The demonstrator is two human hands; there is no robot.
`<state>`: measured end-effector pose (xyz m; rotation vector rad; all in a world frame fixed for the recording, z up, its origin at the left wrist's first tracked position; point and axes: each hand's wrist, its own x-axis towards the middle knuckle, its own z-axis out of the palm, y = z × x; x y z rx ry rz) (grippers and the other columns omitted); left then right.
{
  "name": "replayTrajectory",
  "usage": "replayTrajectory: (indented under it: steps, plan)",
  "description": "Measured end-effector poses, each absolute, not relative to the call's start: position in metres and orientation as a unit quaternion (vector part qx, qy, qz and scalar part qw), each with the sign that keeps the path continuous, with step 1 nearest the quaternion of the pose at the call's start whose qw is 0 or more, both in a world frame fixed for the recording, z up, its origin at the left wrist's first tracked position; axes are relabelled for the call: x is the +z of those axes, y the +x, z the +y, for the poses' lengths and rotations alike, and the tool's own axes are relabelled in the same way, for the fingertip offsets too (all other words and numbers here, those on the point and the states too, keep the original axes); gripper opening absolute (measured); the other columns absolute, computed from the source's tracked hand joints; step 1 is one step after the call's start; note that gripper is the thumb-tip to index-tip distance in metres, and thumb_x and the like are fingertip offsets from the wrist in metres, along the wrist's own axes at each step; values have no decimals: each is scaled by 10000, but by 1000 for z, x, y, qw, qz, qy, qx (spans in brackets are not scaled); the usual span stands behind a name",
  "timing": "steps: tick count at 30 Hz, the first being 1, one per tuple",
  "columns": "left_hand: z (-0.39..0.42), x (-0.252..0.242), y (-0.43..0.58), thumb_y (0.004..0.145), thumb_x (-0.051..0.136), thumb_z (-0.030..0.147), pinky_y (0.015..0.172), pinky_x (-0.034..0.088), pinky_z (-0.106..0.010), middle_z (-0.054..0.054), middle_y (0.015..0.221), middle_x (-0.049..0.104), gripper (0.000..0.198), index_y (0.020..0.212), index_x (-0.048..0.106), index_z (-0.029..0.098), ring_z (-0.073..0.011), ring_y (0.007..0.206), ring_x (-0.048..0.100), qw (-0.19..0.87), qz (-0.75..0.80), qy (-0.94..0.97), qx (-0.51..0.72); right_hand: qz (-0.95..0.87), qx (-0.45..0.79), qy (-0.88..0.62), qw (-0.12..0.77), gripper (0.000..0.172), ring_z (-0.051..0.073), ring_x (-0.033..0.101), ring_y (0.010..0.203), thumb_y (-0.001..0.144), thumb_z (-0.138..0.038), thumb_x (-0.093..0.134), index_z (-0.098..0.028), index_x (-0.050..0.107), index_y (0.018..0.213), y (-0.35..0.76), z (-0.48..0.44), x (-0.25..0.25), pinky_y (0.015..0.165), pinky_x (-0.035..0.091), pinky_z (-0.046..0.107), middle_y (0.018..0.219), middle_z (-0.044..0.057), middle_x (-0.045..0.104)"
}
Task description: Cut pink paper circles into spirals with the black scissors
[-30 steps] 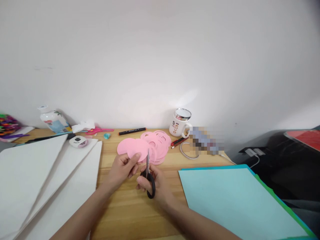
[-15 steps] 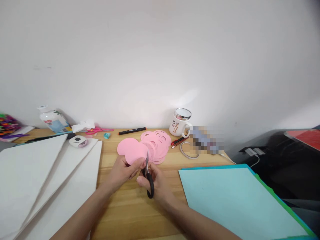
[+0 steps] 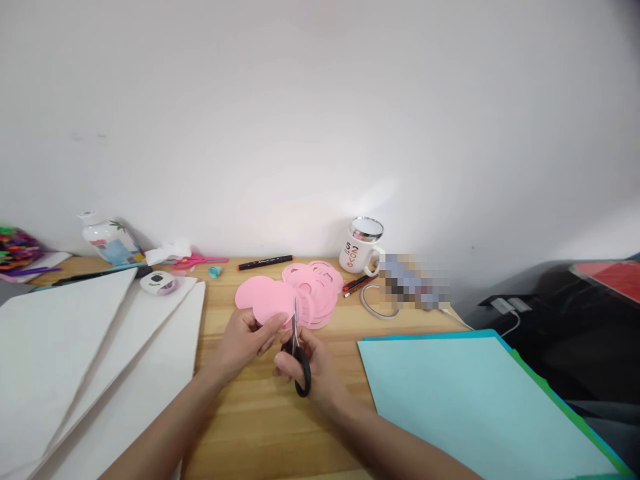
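Pinched in my left hand (image 3: 249,337) is a pink paper cutout (image 3: 267,301) with rounded lobes, held just above the wooden table. My right hand (image 3: 305,363) is closed around black-handled scissors (image 3: 302,370), thumb and fingers at the handle loops. The scissors' blades point away from me and lie against the right edge of the cutout. Behind the blades rests a heap of pink paper scraps (image 3: 323,293) with curved holes cut in them. Some of my left fingers are hidden under the paper.
White sheets (image 3: 100,373) cover the left side, with a white correction-tape-like dispenser (image 3: 159,283) on them. At the back are a black marker (image 3: 265,263), pink scissors (image 3: 205,260), a bottle (image 3: 111,241) and a mug (image 3: 361,247). Light blue paper (image 3: 475,400) lies at right.
The right edge of the pink cutout in my left hand looks rounder beside the blades. My right hand and the scissors have shifted very slightly. Other things stay in place.
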<state>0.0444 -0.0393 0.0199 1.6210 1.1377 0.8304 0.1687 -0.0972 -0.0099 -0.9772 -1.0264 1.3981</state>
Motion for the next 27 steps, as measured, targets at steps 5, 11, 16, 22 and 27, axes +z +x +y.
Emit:
replayTrajectory:
  steps: [5, 11, 16, 22, 27]
  plan:
    - [-40, 22, 44, 740, 523, 451, 368, 208, -188, 69, 334, 332, 481, 392, 359, 163, -44, 345, 272, 469, 465, 667, 344, -423, 598, -411, 543, 374, 99, 465, 440, 594, -427, 702, -202, 452, 758, 168, -97, -11, 439, 376, 216, 519, -74, 469]
    - [-39, 23, 46, 774, 492, 444, 378, 240, -188, 64, 339, 358, 472, 413, 369, 165, -50, 343, 292, 471, 467, 657, 358, -418, 603, -405, 546, 372, 96, 453, 429, 601, -421, 701, -200, 446, 756, 165, -99, -13, 445, 382, 225, 497, -82, 453]
    - [-40, 22, 47, 743, 521, 441, 371, 229, -189, 63, 319, 328, 495, 367, 351, 167, -50, 338, 281, 456, 483, 659, 351, -422, 607, -399, 542, 375, 100, 429, 465, 595, -414, 706, -203, 454, 776, 166, -98, -12, 447, 339, 218, 556, -63, 454]
    - [-42, 24, 48, 724, 533, 450, 362, 210, -189, 67, 326, 336, 470, 388, 366, 166, -48, 334, 278, 454, 486, 664, 342, -426, 598, -382, 561, 407, 97, 362, 521, 566, -361, 748, -197, 483, 828, 169, -95, -9, 457, 264, 204, 599, -55, 450]
    - [-43, 25, 48, 727, 530, 444, 359, 209, -186, 68, 326, 325, 473, 385, 354, 168, -44, 337, 265, 456, 485, 662, 345, -428, 598, -381, 560, 409, 88, 342, 493, 578, -381, 738, -197, 482, 839, 169, -96, -11, 453, 253, 205, 597, -58, 452]
